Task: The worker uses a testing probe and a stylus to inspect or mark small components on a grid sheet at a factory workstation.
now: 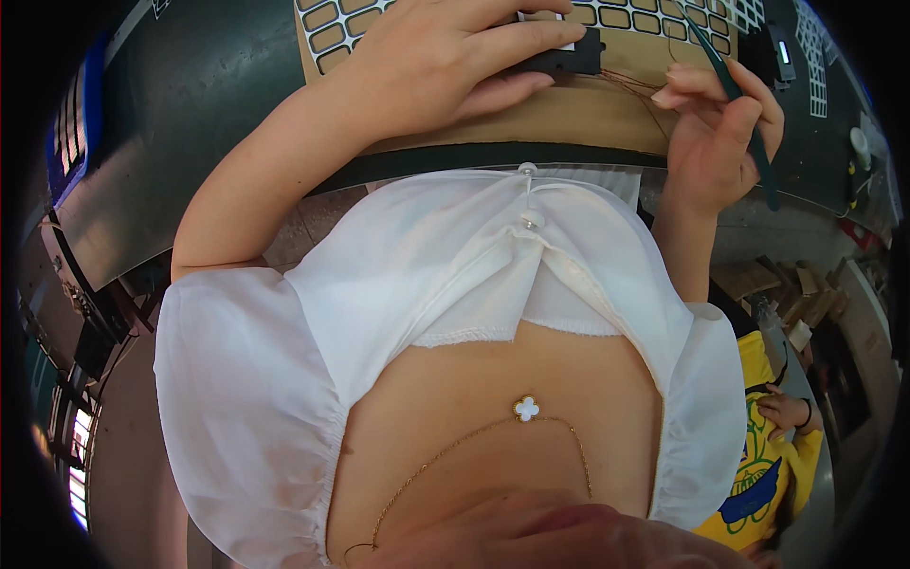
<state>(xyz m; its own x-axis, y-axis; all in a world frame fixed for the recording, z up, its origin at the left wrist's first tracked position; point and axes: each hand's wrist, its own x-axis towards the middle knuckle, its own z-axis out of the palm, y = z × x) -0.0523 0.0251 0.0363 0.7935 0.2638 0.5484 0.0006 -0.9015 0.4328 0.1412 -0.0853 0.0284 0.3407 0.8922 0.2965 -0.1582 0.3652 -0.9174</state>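
Note:
My left hand [427, 66] reaches in from the left and grips a small black block [586, 59], fingers on top and thumb along its near side. Thin copper-coloured wires [626, 83] run from the block's right end toward my right hand [711, 142]. That hand is closed around dark green tweezers [761, 156], whose tips point up and away. Whether a wire is caught between the fingertips is too small to tell. Under the block lies a brown cardboard sheet [531, 119]. A white sheet of black-rimmed rounded frames [330, 36] rests on it, partly covered by my left hand.
The dark green tabletop [190, 123] extends to both sides. At its left edge stands a blue-rimmed tray [93, 104]; a small black device with a lit display [783, 59] sits at the right. A person in a yellow top [754, 455] is at the lower right, near cardboard pieces [806, 289].

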